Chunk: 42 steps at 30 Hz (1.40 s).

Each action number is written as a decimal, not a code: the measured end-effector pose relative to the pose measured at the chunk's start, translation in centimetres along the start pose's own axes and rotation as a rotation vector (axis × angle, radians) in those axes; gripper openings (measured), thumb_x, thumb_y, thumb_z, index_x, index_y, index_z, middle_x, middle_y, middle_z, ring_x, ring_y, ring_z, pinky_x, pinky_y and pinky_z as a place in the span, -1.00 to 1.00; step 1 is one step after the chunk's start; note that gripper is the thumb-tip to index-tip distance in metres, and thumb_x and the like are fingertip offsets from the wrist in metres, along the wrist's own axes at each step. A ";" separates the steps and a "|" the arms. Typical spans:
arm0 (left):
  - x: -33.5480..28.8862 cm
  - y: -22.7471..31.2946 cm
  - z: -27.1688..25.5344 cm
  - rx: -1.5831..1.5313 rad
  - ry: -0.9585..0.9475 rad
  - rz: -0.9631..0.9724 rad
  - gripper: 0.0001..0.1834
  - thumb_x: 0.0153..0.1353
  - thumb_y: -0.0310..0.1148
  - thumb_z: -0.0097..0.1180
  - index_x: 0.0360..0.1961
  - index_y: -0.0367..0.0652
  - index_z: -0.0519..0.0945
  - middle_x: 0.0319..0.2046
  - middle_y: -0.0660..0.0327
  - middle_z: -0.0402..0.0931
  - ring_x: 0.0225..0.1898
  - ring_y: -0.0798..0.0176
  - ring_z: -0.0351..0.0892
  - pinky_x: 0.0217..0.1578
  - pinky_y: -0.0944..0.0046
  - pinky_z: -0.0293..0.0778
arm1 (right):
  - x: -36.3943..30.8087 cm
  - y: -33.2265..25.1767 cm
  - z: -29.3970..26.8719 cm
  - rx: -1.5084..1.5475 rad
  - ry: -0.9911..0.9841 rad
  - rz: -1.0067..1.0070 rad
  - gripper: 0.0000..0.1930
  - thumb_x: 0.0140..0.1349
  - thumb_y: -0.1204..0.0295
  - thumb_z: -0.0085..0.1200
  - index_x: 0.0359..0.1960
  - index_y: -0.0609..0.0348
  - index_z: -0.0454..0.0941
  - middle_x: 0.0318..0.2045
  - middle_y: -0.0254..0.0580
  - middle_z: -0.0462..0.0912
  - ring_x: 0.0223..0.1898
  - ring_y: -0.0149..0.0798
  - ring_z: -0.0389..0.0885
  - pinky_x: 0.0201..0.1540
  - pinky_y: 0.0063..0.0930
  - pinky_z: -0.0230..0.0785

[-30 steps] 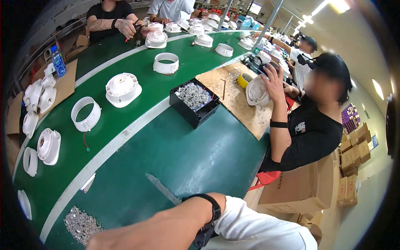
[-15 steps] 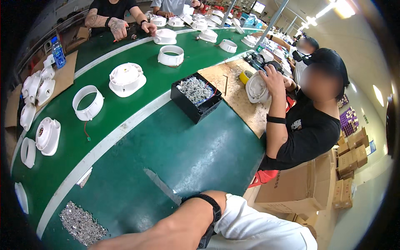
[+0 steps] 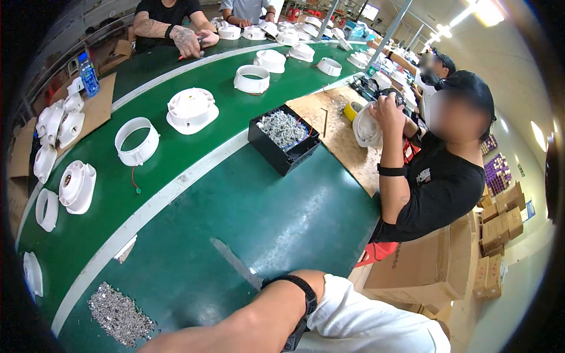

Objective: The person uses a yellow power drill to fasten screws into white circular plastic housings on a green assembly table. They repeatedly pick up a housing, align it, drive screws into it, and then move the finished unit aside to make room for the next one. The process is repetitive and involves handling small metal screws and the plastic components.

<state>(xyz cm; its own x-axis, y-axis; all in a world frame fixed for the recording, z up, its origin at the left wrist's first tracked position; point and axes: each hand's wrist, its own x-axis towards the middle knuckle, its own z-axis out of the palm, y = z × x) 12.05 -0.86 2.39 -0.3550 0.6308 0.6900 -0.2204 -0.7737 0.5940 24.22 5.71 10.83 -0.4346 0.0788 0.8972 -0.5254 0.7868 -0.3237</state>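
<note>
Silver bits (image 3: pixel 119 315) lie piled left of the black box (image 3: pixel 268 151), nearer the person. A bare arm (image 3: pixel 250 317) is on the box's near side; both hands are out of sight, so I cannot tell how open they are or what they hold. Right of the box, a co-worker (image 3: pixel 438 185) holds a white part (image 3: pixel 365 127).

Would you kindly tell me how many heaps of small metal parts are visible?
2: one boxed heap in the black box, one loose heap on the green tabletop, lower left; others may be hidden.
</note>
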 end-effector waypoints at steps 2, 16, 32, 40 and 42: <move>-0.2 0.5 -0.8 0.070 0.013 -0.016 -0.38 0.12 0.12 0.03 -0.11 -0.26 0.29 -0.59 0.23 0.32 -0.66 0.33 0.31 -0.59 0.40 0.34 | 0.0 0.2 0.4 -0.012 -0.003 0.007 -0.85 0.08 0.32 -0.05 -0.52 0.11 0.44 -0.52 -0.27 0.41 -0.53 -0.24 0.43 -0.42 -0.41 0.23; -2.5 5.0 -6.1 0.588 0.094 -0.067 -0.29 0.15 0.22 -0.03 -0.08 -0.30 0.27 -0.64 0.15 0.36 -0.70 0.29 0.31 -0.68 0.38 0.33 | -0.6 4.6 4.6 -0.328 -0.095 0.153 -0.83 -0.04 0.33 0.00 -0.56 0.18 0.41 -0.48 -0.17 0.40 -0.44 -0.15 0.47 -0.26 -0.35 0.29; -4.2 7.2 -7.1 0.279 0.042 -0.459 -0.28 -0.06 0.11 0.28 -0.10 -0.23 0.29 -0.54 0.19 0.42 -0.54 0.27 0.44 -0.46 0.26 0.42 | 0.8 15.3 5.5 -0.630 -0.595 0.618 -0.77 0.11 0.41 0.02 -0.22 0.26 0.48 -0.25 0.01 0.60 -0.25 0.01 0.60 -0.20 -0.12 0.44; -4.9 7.0 -8.4 0.114 0.073 -0.369 -0.34 0.02 0.03 0.26 -0.10 -0.23 0.26 -0.55 0.16 0.41 -0.52 0.23 0.44 -0.45 0.21 0.41 | 2.6 24.6 9.1 -0.742 -0.736 0.584 -0.78 0.10 0.40 0.02 -0.28 0.31 0.48 -0.31 0.06 0.59 -0.27 0.06 0.58 -0.23 -0.11 0.44; -4.6 6.9 -8.6 0.168 0.064 -0.315 -0.36 0.07 0.07 0.19 -0.10 -0.23 0.26 -0.59 0.19 0.38 -0.58 0.29 0.39 -0.54 0.30 0.37 | 2.9 26.8 11.0 -0.768 -0.739 0.556 -0.76 0.05 0.42 0.04 -0.26 0.29 0.48 -0.29 0.02 0.57 -0.25 0.02 0.59 -0.22 -0.13 0.46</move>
<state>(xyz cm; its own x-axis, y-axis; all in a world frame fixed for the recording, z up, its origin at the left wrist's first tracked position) 4.33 -9.60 -0.19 -0.3507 0.8277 0.4380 -0.1779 -0.5181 0.8366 0.90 20.29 1.44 -0.9102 0.3504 0.2208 0.3305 0.9358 -0.1229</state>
